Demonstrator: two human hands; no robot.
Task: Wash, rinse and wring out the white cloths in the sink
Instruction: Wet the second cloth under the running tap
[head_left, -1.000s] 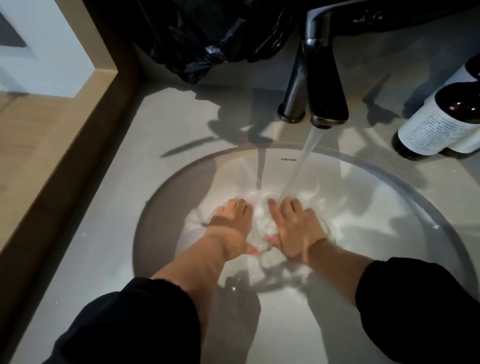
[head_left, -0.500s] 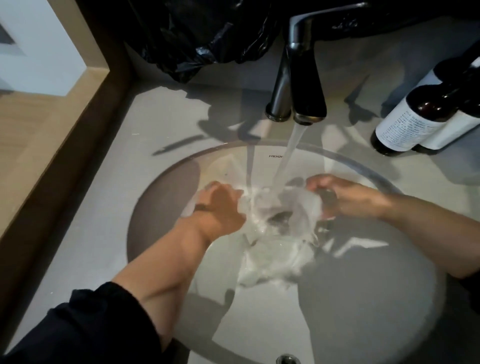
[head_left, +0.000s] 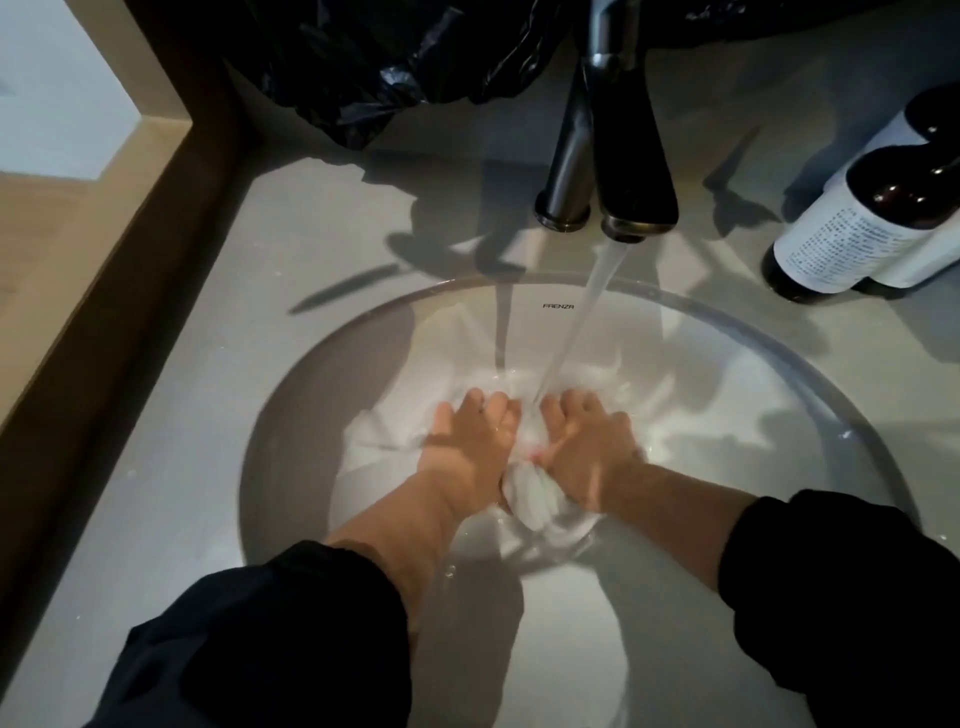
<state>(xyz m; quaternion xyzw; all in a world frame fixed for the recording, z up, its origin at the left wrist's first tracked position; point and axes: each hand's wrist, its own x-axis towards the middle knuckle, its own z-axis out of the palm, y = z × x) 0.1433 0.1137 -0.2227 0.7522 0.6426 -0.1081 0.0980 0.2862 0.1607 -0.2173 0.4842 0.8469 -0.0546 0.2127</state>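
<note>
A wet white cloth lies bunched at the bottom of the round white sink, under water running from the dark faucet. My left hand and my right hand sit side by side on the cloth, knuckles up and fingers curled down into it. A twisted wad of the cloth bulges out between my wrists. More white fabric spreads under and to the left of my left hand. The stream lands between my fingertips. Black sleeves cover both forearms.
Two dark bottles with white labels stand on the grey counter at the right of the faucet. A black plastic bag sits behind the sink at the back left. A wooden ledge borders the counter on the left.
Half a second ago my hands were apart, stretching the cloth open under the stream. They have come together at the sink's middle and bunched the cloth between them.
</note>
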